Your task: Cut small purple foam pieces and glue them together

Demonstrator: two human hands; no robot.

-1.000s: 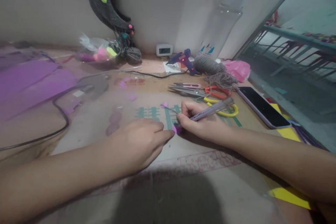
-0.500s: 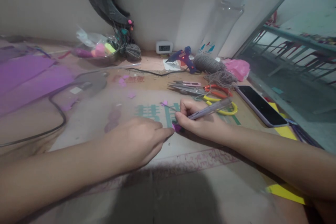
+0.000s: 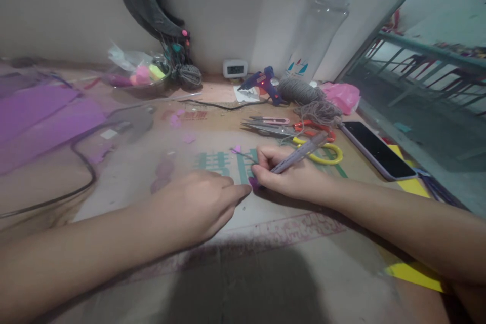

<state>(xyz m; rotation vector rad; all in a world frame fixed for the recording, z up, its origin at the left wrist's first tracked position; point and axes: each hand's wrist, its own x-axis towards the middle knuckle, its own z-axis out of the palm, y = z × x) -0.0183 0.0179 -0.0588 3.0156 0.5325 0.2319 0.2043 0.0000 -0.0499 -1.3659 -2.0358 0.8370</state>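
A pen (image 3: pixel 301 153) with a patterned light barrel is gripped in my right hand (image 3: pixel 286 172), its writing end hidden by the fingers. Below those fingertips lies a small dark purple piece (image 3: pixel 254 183) on the printed cardboard (image 3: pixel 243 220). My left hand (image 3: pixel 207 200) rests on the board with curled fingers, its index fingertip holding the piece's left edge. Close to my right fingers is a small light purple scrap (image 3: pixel 236 149), at the tip of a thin dark line. Just behind my right hand lie yellow-handled scissors (image 3: pixel 330 154) and orange-handled pliers or scissors (image 3: pixel 317 130).
A phone (image 3: pixel 377 151) lies at right on yellow paper. Behind are grey yarn (image 3: pixel 301 92), a blue glue gun (image 3: pixel 264 83) with a lit red light, a clear bottle (image 3: pixel 319 35) and a small clock (image 3: pixel 235 68). Purple sheets (image 3: pixel 41 116) and a dark cord (image 3: pixel 89 162) occupy the left.
The pen's top has tilted slightly left and up, and my right hand has shifted a little. My left hand stays in place. The whole view has drifted slightly.
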